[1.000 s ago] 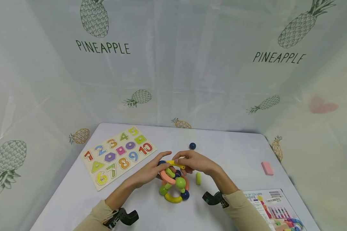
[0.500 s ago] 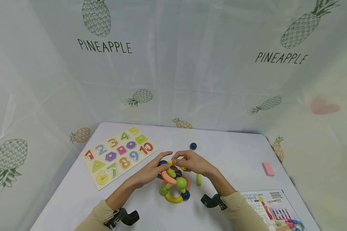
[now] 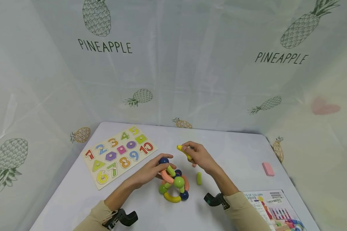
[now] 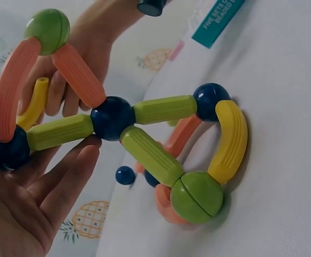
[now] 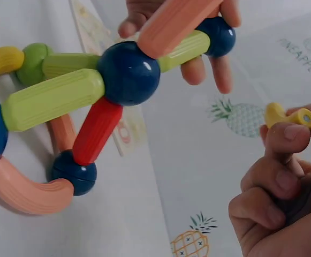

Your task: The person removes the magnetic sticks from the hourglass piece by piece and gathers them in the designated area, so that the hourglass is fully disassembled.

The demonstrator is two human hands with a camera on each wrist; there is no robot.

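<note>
My left hand [image 3: 148, 171] grips the upper left corner of a magnetic ball-and-rod structure [image 3: 179, 182], around a blue ball [image 3: 163, 161]. The structure's lower part appears to stand on the table. In the left wrist view, green straight rods [image 4: 155, 110], curved coral rods and a curved yellow rod [image 4: 232, 142] join the balls. A red rod [image 5: 97, 134] shows in the right wrist view. Up and to the right, my right hand [image 3: 200, 157] pinches another curved yellow rod [image 3: 184, 152] between thumb and fingers, apart from the structure.
A green rod [image 3: 199, 178] lies right of the structure on the white table [image 3: 162, 218]. A loose blue ball [image 4: 125, 175] lies beyond. The number puzzle board [image 3: 120, 156] is at left. At right are a pink block [image 3: 267, 169] and a printed box [image 3: 273, 208].
My right hand has moved up and right, taking the yellow rod away from the structure's upper blue ball. My left hand stays nearly in place, still holding the structure.
</note>
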